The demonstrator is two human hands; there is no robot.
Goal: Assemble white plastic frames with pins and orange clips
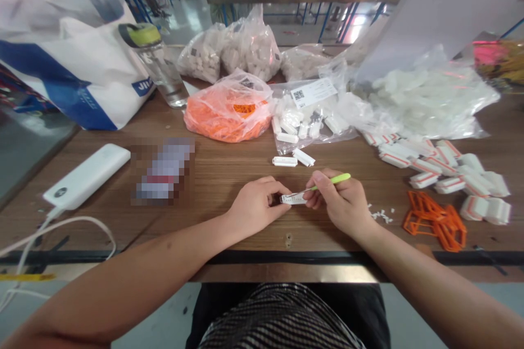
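Observation:
Between thumb and fingers my left hand (254, 203) grips one end of a small white plastic part (293, 199), which has a row of tiny dark marks or holes. My right hand (346, 203) is closed around a thin tool with a lime-green handle (340, 178). Its slim metal tip reaches over the upper edge of the white part, and the right fingertips are close to the part's right end. Two similar white parts lie just beyond, one flat (285, 161) and one at an angle (303, 157). Tiny white bits (381, 215) are scattered beside my right wrist.
Orange frames (434, 221) and several white pieces with orange edges (448, 166) lie at right. Behind stand a bag of orange parts (227, 109), a bag of white parts (311, 114) and a bottle (161, 68). A white power bank (88, 175) with a cable lies left.

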